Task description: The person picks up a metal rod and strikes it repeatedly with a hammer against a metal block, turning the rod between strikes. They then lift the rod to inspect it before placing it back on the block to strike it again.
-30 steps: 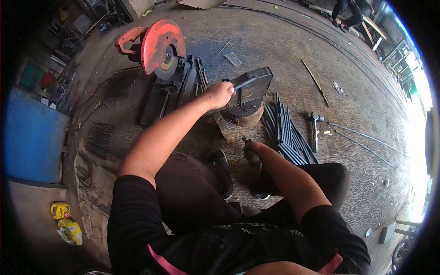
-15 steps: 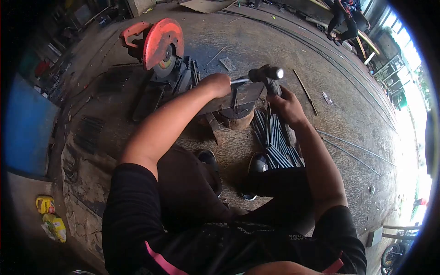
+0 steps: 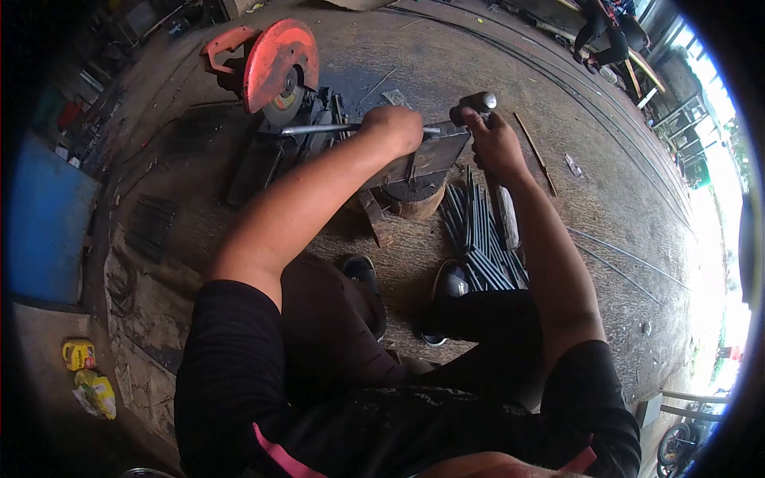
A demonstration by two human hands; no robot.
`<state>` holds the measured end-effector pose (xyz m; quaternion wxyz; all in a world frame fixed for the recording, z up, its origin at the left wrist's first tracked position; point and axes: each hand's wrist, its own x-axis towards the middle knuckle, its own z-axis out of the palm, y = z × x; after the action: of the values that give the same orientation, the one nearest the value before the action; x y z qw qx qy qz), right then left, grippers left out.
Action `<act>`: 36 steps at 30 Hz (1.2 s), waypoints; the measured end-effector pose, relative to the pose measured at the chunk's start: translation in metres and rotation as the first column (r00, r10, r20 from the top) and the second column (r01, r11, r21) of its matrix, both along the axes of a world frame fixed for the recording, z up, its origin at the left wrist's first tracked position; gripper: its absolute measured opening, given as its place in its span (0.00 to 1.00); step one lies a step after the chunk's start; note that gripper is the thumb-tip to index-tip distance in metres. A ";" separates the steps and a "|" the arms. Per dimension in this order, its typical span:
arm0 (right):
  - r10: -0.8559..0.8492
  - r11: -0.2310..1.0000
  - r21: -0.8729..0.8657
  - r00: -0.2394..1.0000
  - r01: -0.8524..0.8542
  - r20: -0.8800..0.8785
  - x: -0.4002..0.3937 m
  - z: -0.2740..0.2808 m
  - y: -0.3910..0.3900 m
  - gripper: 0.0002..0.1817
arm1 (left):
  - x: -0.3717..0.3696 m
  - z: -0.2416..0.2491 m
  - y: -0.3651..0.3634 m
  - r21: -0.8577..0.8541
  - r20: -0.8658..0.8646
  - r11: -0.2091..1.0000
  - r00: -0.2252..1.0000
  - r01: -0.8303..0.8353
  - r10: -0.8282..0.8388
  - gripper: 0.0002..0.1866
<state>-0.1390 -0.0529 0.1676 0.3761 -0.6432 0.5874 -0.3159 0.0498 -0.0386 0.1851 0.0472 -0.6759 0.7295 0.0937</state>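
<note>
My left hand (image 3: pixel 394 130) is closed around a metal rod (image 3: pixel 319 128), which sticks out on both sides of the fist. Its right end lies over a dark steel plate (image 3: pixel 441 151) mounted on a wooden stump (image 3: pixel 421 201). In my right hand (image 3: pixel 499 145) is a hammer (image 3: pixel 480 102), gripped high on the handle with the thumb up by the head. The hammer's head is just beyond the plate's right corner, and the wooden handle runs down beneath my forearm. Beside the stump, a pile of cut metal rods (image 3: pixel 478 231) lies on the floor near my shoe.
A red cut-off saw (image 3: pixel 279 68) stands left of the stump. Long rods (image 3: pixel 613 259) lie on the floor at right, with a thin stick (image 3: pixel 535 154) nearer. Another person (image 3: pixel 606 32) is at the far right. Yellow packages (image 3: pixel 88 374) sit at lower left.
My left hand has moved right and slightly up, and the rod now shows left of the fist. The hammer has shifted right and up, with my right hand higher on it.
</note>
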 end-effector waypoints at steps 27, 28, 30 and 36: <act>-0.071 0.993 0.088 0.992 0.081 -0.108 0.000 -0.023 -0.035 0.32 | 0.029 -0.035 -0.004 -0.026 -0.075 1.000 0.997 -0.013 0.011 0.16; -0.096 0.995 -0.010 0.995 0.096 -0.024 -0.001 -0.010 -0.034 0.31 | 0.029 -0.040 -0.006 -0.041 -0.078 0.999 0.997 0.011 -0.014 0.16; -0.095 0.979 -0.163 0.979 0.125 0.183 -0.001 0.026 -0.022 0.28 | 0.029 -0.063 -0.013 -0.064 -0.089 0.996 0.994 0.054 -0.060 0.16; 0.009 0.907 -0.390 0.920 0.158 0.393 0.011 0.070 -0.003 0.21 | 0.013 -0.082 -0.013 -0.137 -0.180 0.990 0.982 0.034 -0.059 0.15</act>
<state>-0.1277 -0.0564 0.2374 0.3265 -0.6099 0.4460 -0.5679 0.0630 -0.0517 0.1029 -0.0634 -0.6486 0.7511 0.1054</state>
